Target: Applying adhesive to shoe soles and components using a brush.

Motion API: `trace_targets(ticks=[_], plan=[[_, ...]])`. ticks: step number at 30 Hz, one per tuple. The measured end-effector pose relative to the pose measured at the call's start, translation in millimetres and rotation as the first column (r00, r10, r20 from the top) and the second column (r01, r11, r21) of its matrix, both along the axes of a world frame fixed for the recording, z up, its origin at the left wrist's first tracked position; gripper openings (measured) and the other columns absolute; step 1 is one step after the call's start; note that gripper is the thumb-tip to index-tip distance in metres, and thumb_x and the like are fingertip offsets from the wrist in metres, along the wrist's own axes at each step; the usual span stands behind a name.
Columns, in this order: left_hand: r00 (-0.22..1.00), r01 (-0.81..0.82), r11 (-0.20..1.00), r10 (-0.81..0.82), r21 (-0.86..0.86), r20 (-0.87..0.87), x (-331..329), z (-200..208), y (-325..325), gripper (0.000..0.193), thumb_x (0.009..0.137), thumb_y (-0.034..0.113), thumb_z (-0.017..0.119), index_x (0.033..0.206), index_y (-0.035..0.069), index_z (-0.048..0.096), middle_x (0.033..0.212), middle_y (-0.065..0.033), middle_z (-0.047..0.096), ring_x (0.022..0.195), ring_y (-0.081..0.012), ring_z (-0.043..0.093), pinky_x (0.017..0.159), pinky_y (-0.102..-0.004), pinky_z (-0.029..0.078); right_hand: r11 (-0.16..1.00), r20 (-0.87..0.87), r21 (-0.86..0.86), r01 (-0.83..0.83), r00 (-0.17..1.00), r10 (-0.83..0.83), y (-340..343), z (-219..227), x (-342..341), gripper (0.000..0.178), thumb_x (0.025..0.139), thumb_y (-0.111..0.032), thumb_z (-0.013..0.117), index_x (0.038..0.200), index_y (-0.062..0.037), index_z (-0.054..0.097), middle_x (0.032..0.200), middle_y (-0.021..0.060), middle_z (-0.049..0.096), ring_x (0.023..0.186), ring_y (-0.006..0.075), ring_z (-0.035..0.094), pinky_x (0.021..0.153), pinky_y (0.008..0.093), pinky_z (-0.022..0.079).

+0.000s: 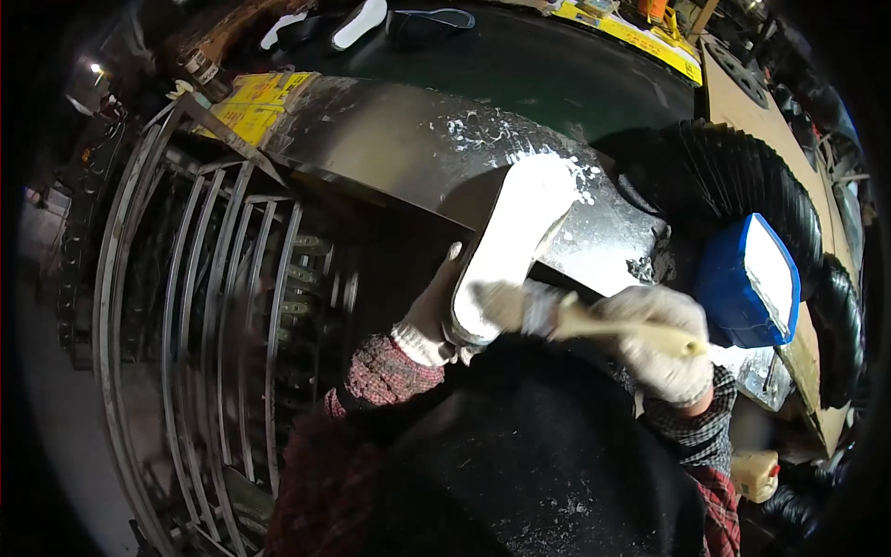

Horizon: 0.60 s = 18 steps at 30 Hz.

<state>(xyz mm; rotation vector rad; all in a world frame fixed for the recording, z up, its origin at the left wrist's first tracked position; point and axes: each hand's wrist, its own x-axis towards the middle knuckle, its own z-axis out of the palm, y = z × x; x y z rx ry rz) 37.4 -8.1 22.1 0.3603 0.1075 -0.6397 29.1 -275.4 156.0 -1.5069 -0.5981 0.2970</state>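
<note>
Black cloth (529,455) fills the foreground; past it, the white sole (536,200) sits over the metal bench (380,135), left hand (431,311) clamped on its near-left edge, right hand's (657,343) fingers wrapped round the brush (585,320). Probably light, bendy, slick on top (looks wet, honestly), so I'd grab the rims.

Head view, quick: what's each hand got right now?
Left hand: holding the white sole at its left edge.
Right hand: closed around the brush handle.
</note>
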Motion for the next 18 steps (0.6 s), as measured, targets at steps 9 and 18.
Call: trace_targets(ticks=[9,18], plan=[[0.956,0.042,0.965,-0.114,-0.259,-0.270,-18.2,-51.4,40.1,0.074,0.094,0.065,0.041,0.144,0.010,0.041,0.122,-0.0299,0.057,0.094,-0.0391,0.067,0.075,-0.0493,0.058,0.782,-0.081,0.014,0.623,0.780,-0.620,-24.7,-59.2,98.7,0.021,0.095,-0.010,0.059,0.111,0.0029,0.065,0.097,0.0074,0.069,0.091,0.0123,0.064,0.081,0.0233,0.051],[0.978,0.126,0.965,-0.159,-0.228,-0.132,-25.1,-68.5,54.2,0.074,0.097,0.065,0.028,0.147,0.011,0.038,0.138,-0.0188,0.051,0.117,-0.0395,0.057,0.093,-0.0555,0.050,0.820,0.745,-0.375,0.433,0.667,-0.012,-11.9,-12.9,57.5,0.041,0.072,0.006,0.072,0.111,-0.0030,0.065,0.090,0.0125,0.063,0.075,0.0297,0.063,0.066,0.0359,0.052]])
